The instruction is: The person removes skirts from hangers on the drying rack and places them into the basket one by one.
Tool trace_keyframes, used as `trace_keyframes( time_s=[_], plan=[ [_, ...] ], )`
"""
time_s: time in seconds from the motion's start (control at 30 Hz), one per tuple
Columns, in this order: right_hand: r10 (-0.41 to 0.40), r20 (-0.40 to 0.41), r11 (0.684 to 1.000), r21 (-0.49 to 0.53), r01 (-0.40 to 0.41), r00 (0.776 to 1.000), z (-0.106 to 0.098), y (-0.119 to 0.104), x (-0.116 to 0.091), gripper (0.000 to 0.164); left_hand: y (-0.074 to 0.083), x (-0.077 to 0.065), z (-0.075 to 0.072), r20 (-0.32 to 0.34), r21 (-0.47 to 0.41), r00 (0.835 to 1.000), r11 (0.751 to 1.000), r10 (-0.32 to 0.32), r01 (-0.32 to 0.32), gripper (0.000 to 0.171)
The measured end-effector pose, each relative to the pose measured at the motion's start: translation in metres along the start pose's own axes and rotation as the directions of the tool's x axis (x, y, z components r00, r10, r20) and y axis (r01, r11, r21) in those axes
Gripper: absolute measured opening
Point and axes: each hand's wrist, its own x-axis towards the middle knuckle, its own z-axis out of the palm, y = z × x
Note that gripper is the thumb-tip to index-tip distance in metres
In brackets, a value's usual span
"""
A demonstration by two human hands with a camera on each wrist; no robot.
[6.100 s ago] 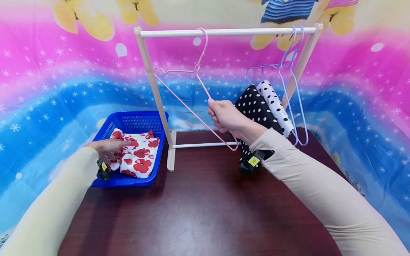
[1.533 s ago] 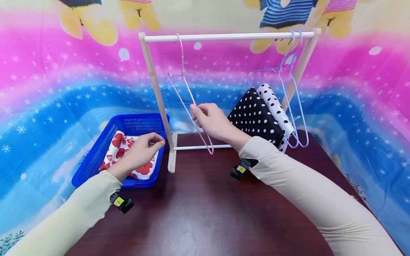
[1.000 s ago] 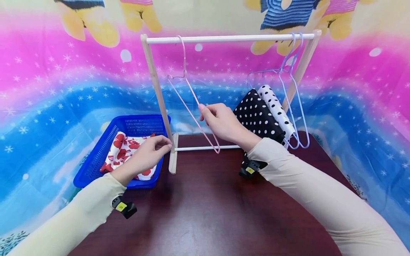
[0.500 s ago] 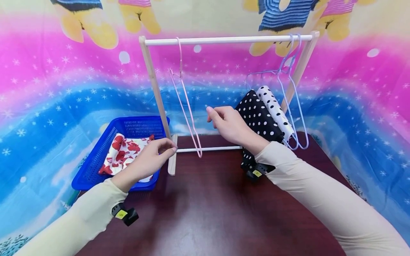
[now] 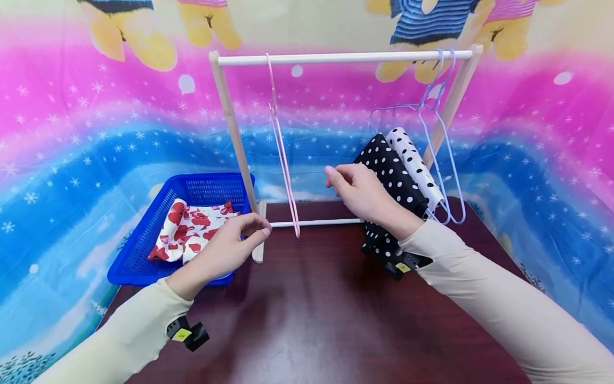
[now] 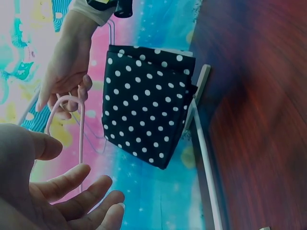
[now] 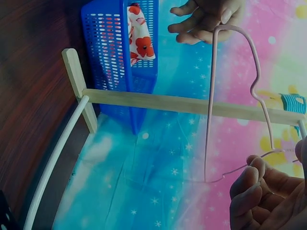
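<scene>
Closest to you are your pale sleeves (image 5: 120,330), with a black band (image 5: 177,326) on each wrist. Below your hands is the dark red-brown table (image 5: 307,320). Your left hand (image 5: 227,245) has loose, bent fingers and holds nothing. It is just beside the blue basket (image 5: 211,189), in front of the rack's left post. In the basket lies a white cloth with red flowers (image 5: 192,224). Your right hand (image 5: 362,192) is softly curled and holds nothing too. It is in front of the black dotted cloth (image 5: 390,170).

Between your hands, the pink hanger (image 5: 288,184) hangs by its hook from the top bar of the rack (image 5: 345,57), near the left end. You see it almost edge-on. At the right end hang two purple hangers (image 5: 448,149), with the black dotted cloth and a white dotted cloth (image 5: 414,160) low down on them. Behind it all is a bright snowflake sheet (image 5: 120,154).
</scene>
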Motion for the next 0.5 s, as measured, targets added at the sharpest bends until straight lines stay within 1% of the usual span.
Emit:
trace_keyframes(
  time_s=[0.13,0.27,0.4,0.5],
  plan=[
    [0.0,-0.007,1.0,-0.014,0.0,1.0,-0.003,0.003,-0.005,0.042,0.005,-0.004,0.005,0.014,-0.007,1.0,1.0,0.011,-0.011,0.02],
    [-0.009,-0.011,1.0,-0.015,0.009,1.0,-0.006,0.007,-0.01,0.04,0.009,-0.007,0.01,0.032,-0.033,0.999,0.999,0.022,-0.021,0.018],
    [-0.004,-0.011,1.0,-0.022,0.004,1.0,-0.006,0.01,-0.014,0.039,0.007,-0.009,0.016,0.042,-0.042,0.999,0.999,0.026,-0.024,0.016],
    [-0.008,-0.011,1.0,-0.028,0.008,1.0,-0.007,0.011,-0.016,0.038,0.005,-0.01,0.019,0.05,-0.034,0.999,0.999,0.015,-0.014,0.016]
  ],
)
